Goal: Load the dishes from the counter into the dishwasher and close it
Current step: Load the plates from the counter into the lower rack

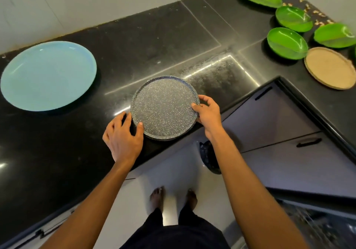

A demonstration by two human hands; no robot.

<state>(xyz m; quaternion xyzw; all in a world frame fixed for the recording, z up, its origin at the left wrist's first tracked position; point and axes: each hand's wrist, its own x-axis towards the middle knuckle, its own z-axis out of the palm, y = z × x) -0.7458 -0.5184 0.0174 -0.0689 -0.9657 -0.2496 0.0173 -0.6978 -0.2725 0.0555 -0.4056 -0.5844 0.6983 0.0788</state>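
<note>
A grey speckled plate (163, 108) lies on the black counter (57, 152), on top of at least one more plate of the same kind, close to the inner corner edge. My left hand (123, 137) grips its near-left rim, thumb on top. My right hand (209, 114) grips its right rim, thumb on the plate's surface. A large light blue plate (48, 75) lies flat at the left. Several green leaf-shaped dishes (287, 42) and a tan round plate (329, 67) sit at the far right. The open dishwasher (317, 225) shows at the lower right corner.
Grey cabinet drawers (269, 121) with black handles run under the right counter. Small crumbs (317, 17) are scattered near the green dishes. My bare feet (173, 196) stand on the pale floor in the counter's corner. The wall (77, 2) borders the counter at the back.
</note>
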